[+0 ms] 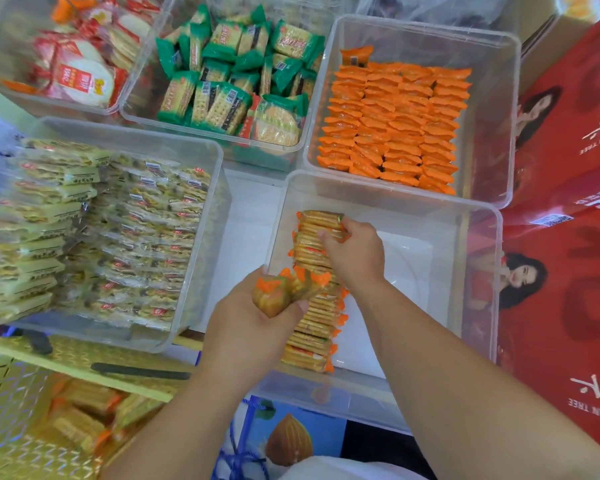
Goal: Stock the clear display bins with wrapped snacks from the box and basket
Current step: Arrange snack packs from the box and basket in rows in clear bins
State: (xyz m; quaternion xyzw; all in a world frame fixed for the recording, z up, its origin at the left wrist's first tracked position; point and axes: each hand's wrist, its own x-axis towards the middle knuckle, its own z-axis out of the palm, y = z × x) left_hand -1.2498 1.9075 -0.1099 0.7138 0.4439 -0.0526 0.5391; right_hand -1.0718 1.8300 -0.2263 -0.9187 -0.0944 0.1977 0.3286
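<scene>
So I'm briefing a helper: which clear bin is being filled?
Find the red printed carton on the right. Beside it, nearest the camera, sits a clear plastic bin. Only it is mostly bare, holding one row of orange-edged cracker packs.

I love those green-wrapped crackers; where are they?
Head view, top centre: the green-wrapped crackers lie in a clear bin between the red-and-white packs, left, and the orange packs, right.

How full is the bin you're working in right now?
Mostly empty. The near right bin holds one row of orange-edged packs along its left wall; the rest of its floor is bare.
</scene>
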